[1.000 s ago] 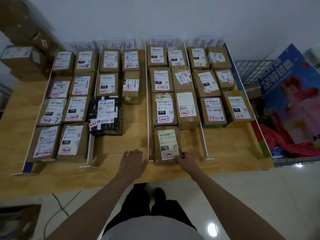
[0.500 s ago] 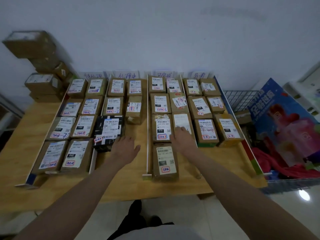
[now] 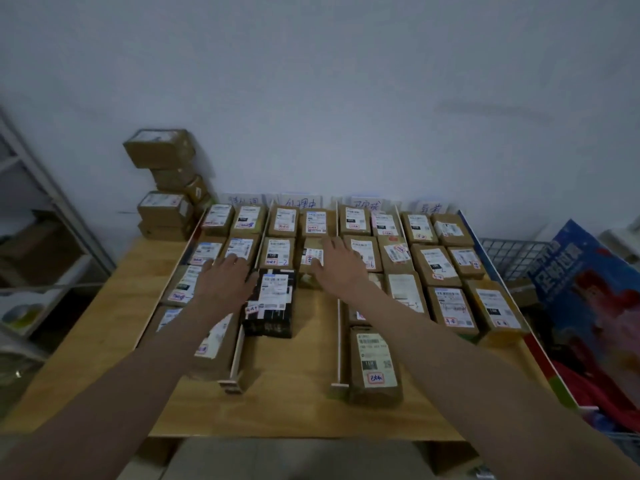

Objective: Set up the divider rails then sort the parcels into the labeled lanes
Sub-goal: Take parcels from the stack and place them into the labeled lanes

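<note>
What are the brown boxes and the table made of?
The brown parcels look like plain cardboard: matte tan sides, with white paper labels stuck on top. The table looks like light wood or wood-look board: pale yellow with faint grain and a smooth surface; which one, I cannot tell.

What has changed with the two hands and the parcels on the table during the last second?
Both hands moved away from the table's near edge, toward the wall. The left hand now lies open over the brown cardboard parcels in the leftmost lane, beside the black printed parcel. The right hand left the nearest labelled brown parcel and spreads open over a second-lane parcel. Neither hand grips anything. The parcels and white divider rails kept their places.
</note>
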`<control>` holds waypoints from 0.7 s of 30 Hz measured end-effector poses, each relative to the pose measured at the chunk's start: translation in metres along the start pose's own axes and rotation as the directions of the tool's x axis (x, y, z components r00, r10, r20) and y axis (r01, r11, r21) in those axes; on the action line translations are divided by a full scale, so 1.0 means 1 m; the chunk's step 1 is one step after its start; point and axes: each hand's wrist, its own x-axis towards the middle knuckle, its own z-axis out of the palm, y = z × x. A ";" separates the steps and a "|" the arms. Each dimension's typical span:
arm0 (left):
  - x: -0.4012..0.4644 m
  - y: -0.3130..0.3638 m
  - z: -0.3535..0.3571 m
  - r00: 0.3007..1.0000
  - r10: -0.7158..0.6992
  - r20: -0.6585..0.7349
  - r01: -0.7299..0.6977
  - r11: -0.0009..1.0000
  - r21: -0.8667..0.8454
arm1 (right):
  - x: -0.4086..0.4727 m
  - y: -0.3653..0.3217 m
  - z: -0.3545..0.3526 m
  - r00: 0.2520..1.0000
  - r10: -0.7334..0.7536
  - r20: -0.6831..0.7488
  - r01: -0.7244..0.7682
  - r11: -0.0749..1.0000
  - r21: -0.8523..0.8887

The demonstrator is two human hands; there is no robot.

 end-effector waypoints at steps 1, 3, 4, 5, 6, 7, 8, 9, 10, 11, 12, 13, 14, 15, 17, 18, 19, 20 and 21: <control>-0.002 -0.013 -0.002 1.000 -0.005 -0.011 0.005 1.000 -0.005 | 0.001 -0.013 0.003 1.000 -0.010 -0.004 0.010 1.000 0.003; -0.009 -0.043 -0.006 1.000 -0.014 -0.009 0.014 1.000 -0.020 | 0.005 -0.040 0.012 1.000 -0.019 0.005 0.019 1.000 0.009; -0.014 -0.058 -0.006 1.000 -0.018 -0.003 0.018 0.999 -0.028 | 0.006 -0.054 0.018 1.000 -0.018 0.023 0.017 1.000 0.019; -0.020 -0.075 -0.006 1.000 -0.023 -0.002 0.023 0.999 -0.031 | 0.007 -0.071 0.026 0.999 -0.019 0.039 0.018 0.999 0.031; -0.025 -0.092 -0.006 0.999 -0.032 0.003 0.032 0.999 -0.030 | 0.007 -0.087 0.034 0.999 -0.021 0.049 0.019 0.999 0.041; -0.031 -0.110 -0.005 0.999 -0.042 0.014 0.043 0.999 -0.023 | 0.008 -0.105 0.043 0.998 -0.024 0.051 0.022 0.999 0.047; -0.037 -0.130 -0.004 0.998 -0.055 0.029 0.055 0.998 -0.010 | 0.009 -0.124 0.051 0.998 -0.024 0.056 0.021 0.998 0.051; -0.042 -0.149 -0.002 0.997 -0.064 0.038 0.064 0.998 0.007 | 0.010 -0.143 0.059 0.998 -0.022 0.064 0.019 0.998 0.051; -0.047 -0.168 0.000 0.997 -0.073 0.038 0.072 0.997 0.023 | 0.011 -0.162 0.067 0.997 -0.023 0.077 0.019 0.999 0.051; -0.052 -0.187 0.001 0.996 -0.083 0.039 0.082 0.996 0.033 | 0.012 -0.180 0.075 0.996 -0.026 0.089 0.021 0.998 0.052; -0.055 -0.206 0.000 0.995 -0.095 0.043 0.094 0.995 0.036 | 0.013 -0.198 0.082 0.995 -0.027 0.098 0.021 0.998 0.063; -0.058 -0.222 0.000 0.994 -0.106 0.039 0.105 0.994 0.036 | 0.014 -0.214 0.089 0.994 -0.031 0.103 0.023 0.997 0.075; -0.061 -0.239 -0.001 0.992 -0.119 0.033 0.118 0.992 0.034 | 0.014 -0.230 0.096 0.994 -0.037 0.105 0.028 0.996 0.084; -0.064 -0.254 -0.001 0.991 -0.131 0.028 0.130 0.991 0.030 | 0.014 -0.244 0.102 0.993 -0.047 0.104 0.039 0.996 0.083; -0.066 -0.281 -0.002 0.988 -0.150 0.035 0.150 0.988 0.028 | 0.016 -0.269 0.111 0.992 -0.067 0.108 0.059 0.996 0.071; -0.065 -0.293 -0.001 0.987 -0.156 0.038 0.155 0.987 0.032 | 0.019 -0.279 0.115 0.991 -0.069 0.113 0.062 0.996 0.066; -0.064 -0.304 -0.001 0.986 -0.159 0.040 0.158 0.987 0.033 | 0.023 -0.288 0.117 0.991 -0.067 0.119 0.060 0.996 0.063; -0.061 -0.314 0.000 0.986 -0.160 0.040 0.159 0.987 0.032 | 0.029 -0.296 0.120 0.991 -0.062 0.122 0.055 0.997 0.059; -0.057 -0.324 0.001 0.986 -0.164 0.042 0.163 0.986 0.032 | 0.035 -0.302 0.122 0.991 -0.059 0.120 0.053 0.997 0.051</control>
